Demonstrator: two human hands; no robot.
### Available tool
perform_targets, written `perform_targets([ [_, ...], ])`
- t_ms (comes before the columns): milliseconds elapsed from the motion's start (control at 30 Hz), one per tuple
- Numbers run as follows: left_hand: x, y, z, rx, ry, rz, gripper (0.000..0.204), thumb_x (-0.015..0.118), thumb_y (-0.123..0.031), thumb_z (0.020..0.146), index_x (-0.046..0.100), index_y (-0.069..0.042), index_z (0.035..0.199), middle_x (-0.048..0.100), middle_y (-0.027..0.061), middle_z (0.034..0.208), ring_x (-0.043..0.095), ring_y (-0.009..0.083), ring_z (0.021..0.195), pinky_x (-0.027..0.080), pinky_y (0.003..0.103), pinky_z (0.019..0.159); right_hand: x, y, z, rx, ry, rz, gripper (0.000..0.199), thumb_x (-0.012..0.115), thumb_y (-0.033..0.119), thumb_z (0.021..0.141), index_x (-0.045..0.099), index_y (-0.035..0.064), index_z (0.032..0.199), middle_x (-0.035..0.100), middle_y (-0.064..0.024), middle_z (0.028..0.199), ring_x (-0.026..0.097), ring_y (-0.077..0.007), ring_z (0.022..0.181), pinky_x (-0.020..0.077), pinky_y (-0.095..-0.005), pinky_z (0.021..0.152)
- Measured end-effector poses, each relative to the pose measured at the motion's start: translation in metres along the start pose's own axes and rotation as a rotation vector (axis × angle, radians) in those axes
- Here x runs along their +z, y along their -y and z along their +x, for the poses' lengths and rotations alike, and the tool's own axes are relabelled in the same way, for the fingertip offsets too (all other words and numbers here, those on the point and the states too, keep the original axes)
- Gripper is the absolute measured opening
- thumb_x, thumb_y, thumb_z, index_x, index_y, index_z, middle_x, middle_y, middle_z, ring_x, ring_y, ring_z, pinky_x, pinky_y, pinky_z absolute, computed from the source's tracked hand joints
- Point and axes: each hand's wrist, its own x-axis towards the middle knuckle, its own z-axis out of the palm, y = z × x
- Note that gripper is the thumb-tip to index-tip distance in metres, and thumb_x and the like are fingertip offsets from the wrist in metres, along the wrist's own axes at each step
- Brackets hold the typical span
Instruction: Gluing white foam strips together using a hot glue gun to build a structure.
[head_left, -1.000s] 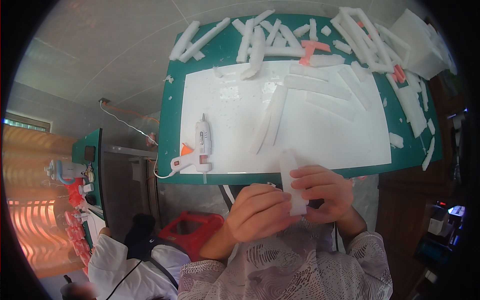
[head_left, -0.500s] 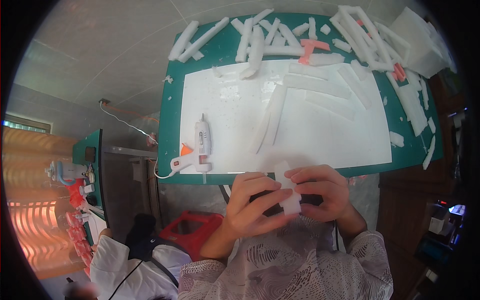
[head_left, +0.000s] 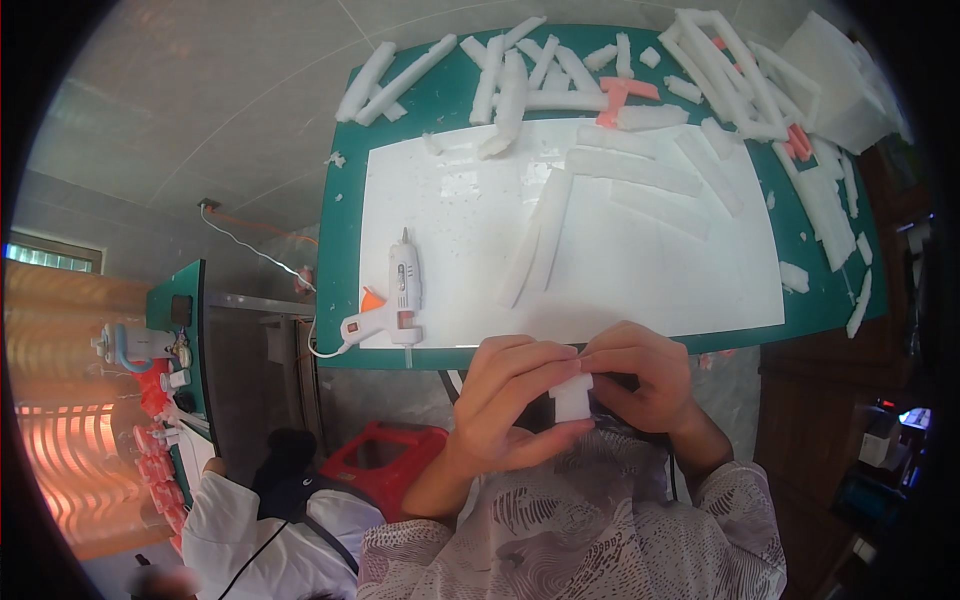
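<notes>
Both of my hands meet just below the near edge of the green table (head_left: pixel 340 260). My left hand (head_left: pixel 505 400) and my right hand (head_left: pixel 640 375) together grip a small white foam piece (head_left: pixel 572 398), fingers curled around it from both sides. Most of the piece is hidden by my fingers. A white glue gun (head_left: pixel 395 300) with an orange stand lies on the table's near left, close to my left hand.
A large white sheet (head_left: pixel 640 270) covers the table, with long white foam strips (head_left: pixel 540 235) on it and several more strips and pink scraps along the far edge. A red stool (head_left: pixel 385 455) stands below. Another person in white (head_left: pixel 270 520) is at lower left.
The foam piece, earlier held upright as a long strip in my right hand, is now turned and enclosed between both hands, which have closed in together.
</notes>
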Motion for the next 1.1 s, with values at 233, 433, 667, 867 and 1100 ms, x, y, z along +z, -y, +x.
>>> perform_targets([
  [233,-0.0021,-0.0009,-0.0001,-0.069,0.034,-0.088,0.046,0.084,-0.014,0.063,0.068,0.002,0.103,0.068,0.0155,0.105,0.061,0.0305,0.092,0.049,0.039,0.081,0.0017,0.0001,0.0005,-0.022,0.008,0.016,0.026,0.076,-0.004,0.074,0.069,0.0022,0.098,0.068,-0.0105,0.092,0.067,-0.0232,0.077,0.0540,-0.0310,0.064],
  [433,-0.0012,-0.0006,-0.0017,-0.082,0.007,-0.104,0.042,0.082,-0.012,0.061,0.069,0.003,0.098,0.069,0.0164,0.100,0.062,0.0304,0.089,0.049,0.039,0.080,0.0028,0.0015,0.0004,-0.035,0.020,0.027,0.027,0.077,-0.004,0.073,0.068,0.0017,0.098,0.068,-0.0110,0.091,0.067,-0.0227,0.076,0.0538,-0.0302,0.063],
  [667,-0.0020,-0.0020,-0.0039,-0.088,-0.005,-0.148,0.046,0.084,-0.007,0.062,0.068,0.001,0.104,0.069,0.0128,0.103,0.061,0.0281,0.090,0.050,0.036,0.079,0.0054,0.0014,-0.0013,-0.059,0.028,0.038,0.029,0.078,-0.005,0.072,0.068,0.0021,0.098,0.068,-0.0106,0.092,0.067,-0.0223,0.075,0.0540,-0.0299,0.063],
  [867,-0.0018,-0.0029,-0.0043,-0.087,-0.012,-0.157,0.044,0.083,-0.006,0.062,0.068,0.001,0.102,0.069,0.0131,0.101,0.062,0.0281,0.088,0.050,0.036,0.077,0.0065,0.0017,-0.0014,-0.069,0.021,0.047,0.028,0.078,-0.005,0.072,0.068,0.0022,0.098,0.067,-0.0106,0.092,0.067,-0.0218,0.075,0.0540,-0.0296,0.063],
  [1100,-0.0012,-0.0028,-0.0037,-0.097,-0.015,-0.177,0.041,0.083,-0.006,0.062,0.068,0.000,0.099,0.069,0.0133,0.100,0.063,0.0277,0.087,0.050,0.035,0.077,0.0067,0.0004,-0.0030,-0.066,0.023,0.070,0.028,0.078,-0.006,0.072,0.068,0.0020,0.097,0.067,-0.0105,0.092,0.067,-0.0212,0.075,0.0538,-0.0294,0.063],
])
